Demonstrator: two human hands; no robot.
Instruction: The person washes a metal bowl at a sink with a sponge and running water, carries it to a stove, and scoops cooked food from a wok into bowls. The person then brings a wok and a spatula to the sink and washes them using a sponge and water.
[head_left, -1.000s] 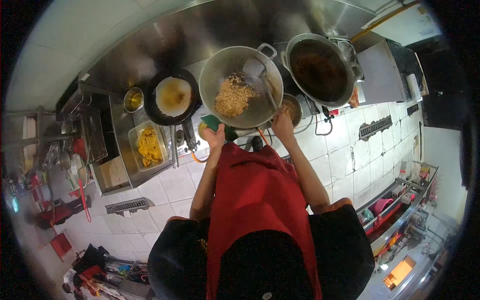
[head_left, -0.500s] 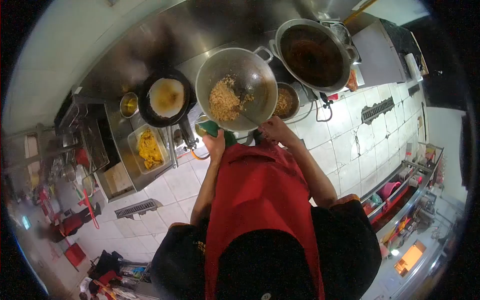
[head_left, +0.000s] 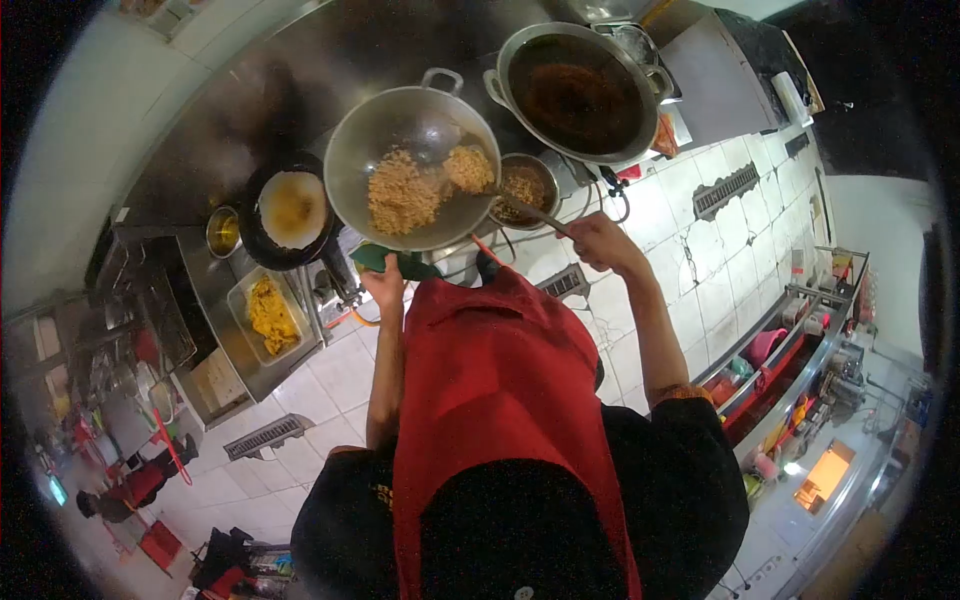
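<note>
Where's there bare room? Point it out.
A hand could likely pass between the right forearm and red apron; beside the container of yellow food, only narrow steel shows. Wok, large pan and small bowl crowd together.

Smooth red cloth forms your apron (head_left: 500,370), creased and matt, while softer green cloth (head_left: 372,258) folds against the grey metal wok (head_left: 425,128), its inside dull and scuffed. Your metal ladle (head_left: 530,212) is dark. Beside the wok, the black frying pan (head_left: 260,246) has a matt rim. Along the steel counter's (head_left: 222,285) near edge, a translucent plastic tub (head_left: 240,312) shows smooth sides; glossy, cracked tiles (head_left: 650,290) pave the floor.
</note>
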